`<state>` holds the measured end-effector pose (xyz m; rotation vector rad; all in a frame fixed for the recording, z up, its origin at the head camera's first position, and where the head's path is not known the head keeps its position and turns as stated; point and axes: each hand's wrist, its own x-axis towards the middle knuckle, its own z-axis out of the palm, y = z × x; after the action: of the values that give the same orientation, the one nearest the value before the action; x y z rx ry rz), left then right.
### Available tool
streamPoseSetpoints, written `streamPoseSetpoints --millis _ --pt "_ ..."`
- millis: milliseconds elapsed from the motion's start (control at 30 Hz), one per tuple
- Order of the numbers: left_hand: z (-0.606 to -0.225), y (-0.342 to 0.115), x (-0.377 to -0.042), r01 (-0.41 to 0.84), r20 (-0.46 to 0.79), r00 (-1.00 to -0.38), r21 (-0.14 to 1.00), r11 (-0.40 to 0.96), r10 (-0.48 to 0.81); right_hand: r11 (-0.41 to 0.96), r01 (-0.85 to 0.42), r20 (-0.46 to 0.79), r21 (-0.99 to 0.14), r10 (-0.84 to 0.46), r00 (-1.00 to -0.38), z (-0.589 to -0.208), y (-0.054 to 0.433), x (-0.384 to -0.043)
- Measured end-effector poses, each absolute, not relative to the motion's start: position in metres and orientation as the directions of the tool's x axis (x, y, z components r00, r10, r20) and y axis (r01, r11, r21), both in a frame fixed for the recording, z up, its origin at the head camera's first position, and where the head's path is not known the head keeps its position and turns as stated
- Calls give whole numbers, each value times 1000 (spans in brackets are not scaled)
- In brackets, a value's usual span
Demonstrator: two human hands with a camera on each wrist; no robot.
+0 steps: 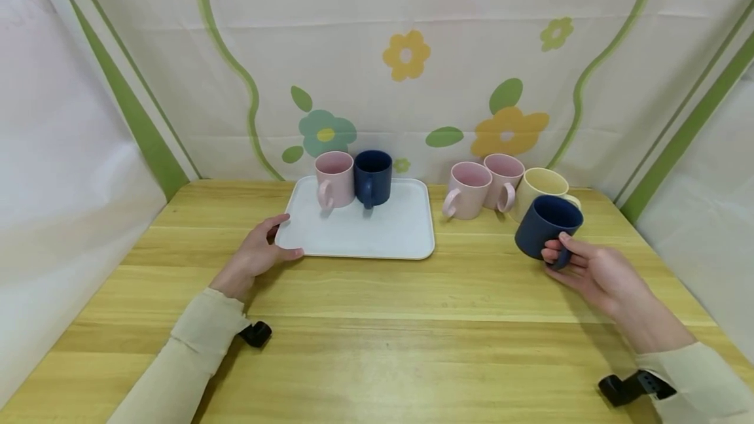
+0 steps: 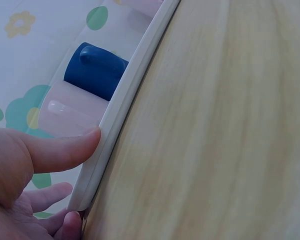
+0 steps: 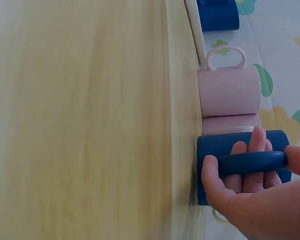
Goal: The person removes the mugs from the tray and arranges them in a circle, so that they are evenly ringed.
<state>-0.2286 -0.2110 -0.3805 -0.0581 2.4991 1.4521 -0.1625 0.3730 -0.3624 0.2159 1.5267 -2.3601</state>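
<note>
My right hand (image 1: 607, 273) grips a dark blue mug (image 1: 538, 228) by its handle, fingers through the loop in the right wrist view. That mug tilts slightly in front of a yellow mug (image 1: 542, 182); I cannot tell whether its base touches the table. My left hand (image 1: 259, 250) holds the near left corner of a white tray (image 1: 383, 234), thumb on the front rim and fingers around the left side. A pink mug (image 1: 337, 182) and another dark blue mug (image 1: 379, 178) stand side by side toward the tray's back, handles facing me.
Two pink mugs, one nearer (image 1: 471, 192) and one behind it (image 1: 501, 175), stand right of the tray beside the yellow mug. Behind the wooden table (image 1: 377, 332) hangs a flowered cloth (image 1: 353, 57). More pale cloth encloses both sides.
</note>
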Motion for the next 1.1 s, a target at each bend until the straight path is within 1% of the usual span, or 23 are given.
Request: streamPoseSetpoints --millis 133,267,367,467,667,933,1033,1100 --pt "-381 -211 -229 -158 -235 -968 852 500 93 -353 342 -305 -871 -158 -939 -362 376 -162" --pt "-382 -211 -229 -159 -235 -967 853 498 94 -337 302 -298 -892 -64 -952 -360 378 -161" --pt "-383 -211 -230 -159 -234 -968 854 495 92 -337 235 -252 -912 4 -968 -356 381 -159" --pt "-383 -211 -230 -162 -235 -968 854 494 89 -360 149 -172 -921 32 -985 -351 385 -157" --pt "-381 -210 -229 -162 -235 -968 856 490 89 -394 20 -35 -919 33 -999 -340 385 -156" --pt "-382 -210 -229 -168 -240 -966 858 486 91 -320 -73 87 -944 -30 -996 -324 357 -166" --pt "-382 -211 -229 -166 -237 -968 857 487 88 -274 -96 111 -957 -42 -993 -319 338 -173" --pt "-382 -211 -229 -164 -234 -969 857 489 85 -246 -93 106 -965 -38 -994 -315 325 -178"
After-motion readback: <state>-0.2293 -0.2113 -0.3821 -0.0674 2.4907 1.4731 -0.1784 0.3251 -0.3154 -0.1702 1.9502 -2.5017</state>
